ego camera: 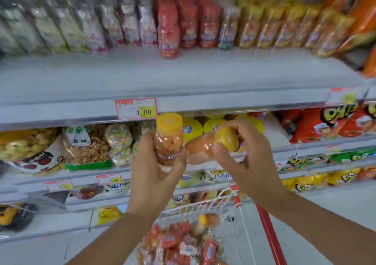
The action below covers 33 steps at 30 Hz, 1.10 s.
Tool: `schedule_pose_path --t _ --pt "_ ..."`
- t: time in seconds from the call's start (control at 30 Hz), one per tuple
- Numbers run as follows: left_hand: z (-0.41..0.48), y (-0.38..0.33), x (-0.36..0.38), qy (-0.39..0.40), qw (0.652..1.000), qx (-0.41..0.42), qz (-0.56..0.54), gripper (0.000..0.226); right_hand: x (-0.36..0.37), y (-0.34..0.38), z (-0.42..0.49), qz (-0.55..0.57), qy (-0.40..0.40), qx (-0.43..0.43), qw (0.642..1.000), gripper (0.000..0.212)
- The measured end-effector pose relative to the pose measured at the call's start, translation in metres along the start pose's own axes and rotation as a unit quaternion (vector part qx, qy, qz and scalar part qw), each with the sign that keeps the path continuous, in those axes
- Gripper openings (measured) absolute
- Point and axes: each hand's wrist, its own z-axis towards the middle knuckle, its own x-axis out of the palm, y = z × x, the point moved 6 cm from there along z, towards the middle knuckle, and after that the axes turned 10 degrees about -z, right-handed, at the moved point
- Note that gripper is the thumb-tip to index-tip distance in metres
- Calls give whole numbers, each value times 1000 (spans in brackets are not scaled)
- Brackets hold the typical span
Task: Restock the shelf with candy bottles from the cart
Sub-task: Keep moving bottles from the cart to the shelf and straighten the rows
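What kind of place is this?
Most likely a shop's snack aisle: a long shelf, rows of snack bags, a price tag on the shelf edge, and a wire cart.

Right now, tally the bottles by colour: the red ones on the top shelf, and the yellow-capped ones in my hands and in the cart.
Red bottles on the top shelf: 3
Yellow-capped bottles held: 2, one in the left hand, one in the right hand
Yellow-capped bottles showing in the cart: 1
Total: 6
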Motion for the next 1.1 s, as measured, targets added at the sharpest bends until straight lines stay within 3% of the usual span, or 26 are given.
schedule_pose_path --t 0.2,0.4,0.63,0.93,1.0,1.1 --pt "60 -89 11 -13 991 128 29 19 -64 38 71 40 -84 -56 994 20" --pt "123 -98 30 -12 990 76 119 26 -92 9 135 -32 -125 -37 991 20" --pt "161 -92 85 68 990 -19 122 28 -112 -45 164 -113 -96 34 988 37" --pt "186 -83 138 105 982 -35 150 27 -128 -77 177 -141 -73 43 986 43" --pt "188 -80 143 105 982 -37 155 27 -126 -86 177 -121 -40 44 991 51" --pt "190 -73 147 109 981 -43 153 31 -114 -103 174 -102 53 66 991 80"
